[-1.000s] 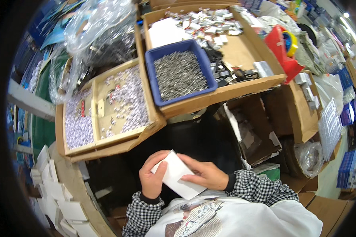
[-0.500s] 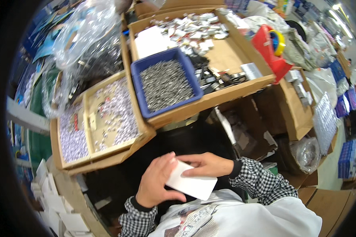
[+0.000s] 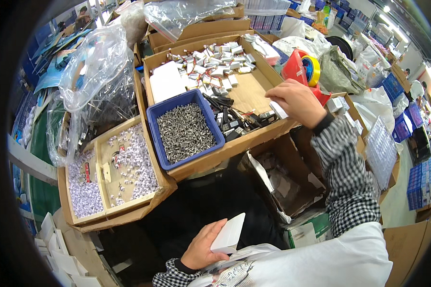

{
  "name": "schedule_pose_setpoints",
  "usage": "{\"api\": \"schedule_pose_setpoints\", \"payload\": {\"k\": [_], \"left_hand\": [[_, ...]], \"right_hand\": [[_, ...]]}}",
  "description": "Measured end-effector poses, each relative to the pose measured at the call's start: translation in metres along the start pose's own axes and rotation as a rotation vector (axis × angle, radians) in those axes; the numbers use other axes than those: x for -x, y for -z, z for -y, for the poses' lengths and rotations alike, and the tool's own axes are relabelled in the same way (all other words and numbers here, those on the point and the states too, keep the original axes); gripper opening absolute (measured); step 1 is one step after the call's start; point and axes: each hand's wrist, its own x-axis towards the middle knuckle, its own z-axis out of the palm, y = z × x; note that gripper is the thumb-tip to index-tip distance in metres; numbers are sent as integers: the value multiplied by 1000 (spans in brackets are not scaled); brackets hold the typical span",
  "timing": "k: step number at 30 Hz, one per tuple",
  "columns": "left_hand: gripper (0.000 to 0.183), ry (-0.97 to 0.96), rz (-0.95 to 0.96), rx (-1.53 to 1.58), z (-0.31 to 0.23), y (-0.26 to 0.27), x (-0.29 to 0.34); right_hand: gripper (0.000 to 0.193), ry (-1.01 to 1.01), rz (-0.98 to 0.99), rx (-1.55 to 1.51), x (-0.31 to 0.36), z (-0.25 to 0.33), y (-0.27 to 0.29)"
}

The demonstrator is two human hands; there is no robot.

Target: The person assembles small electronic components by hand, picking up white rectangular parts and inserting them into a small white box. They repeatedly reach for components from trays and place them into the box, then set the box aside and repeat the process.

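Observation:
Low in front of my body, my left hand (image 3: pixel 207 246) is closed round a flat white box (image 3: pixel 229 234), which is tilted up with one end toward me. My right hand (image 3: pixel 299 103) reaches over the front right corner of a large cardboard tray (image 3: pixel 246 93). Its fingers are bent down onto a small white box-shaped piece (image 3: pixel 278 110), partly hidden under them. Left of that piece lie black connectors with wires (image 3: pixel 234 122). Farther back in the tray are many small white battery-like packs (image 3: pixel 215 67) and a white slab (image 3: pixel 167 83).
A blue bin (image 3: pixel 153 126) of small metal parts sits at the tray's front left. Beside it, a wooden divided box (image 3: pixel 102 167) holds tiny lilac pieces. A red tape dispenser (image 3: pixel 294 69) stands behind my right hand. An open carton (image 3: pixel 292 177) lies below the tray.
My right hand has let go of the white box and moved up and away to the tray's corner. My left hand now holds the box alone, turned more upright. The view has shifted.

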Motion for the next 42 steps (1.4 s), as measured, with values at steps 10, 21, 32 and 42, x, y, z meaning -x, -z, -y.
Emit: {"api": "schedule_pose_setpoints", "payload": {"k": [10,21,32,42], "left_hand": [[95,57,-71,105,8,0,6],[97,110,-51,177,9,9,3],[96,133,-74,282,14,12,11],[94,90,-100,326,23,10,21]], "right_hand": [[16,96,268,61,-3,-40,-6],[19,-79,498,-235,-43,-28,60],[18,-7,9,119,-101,30,-9],[19,-83,270,569,-144,33,-28]]}}
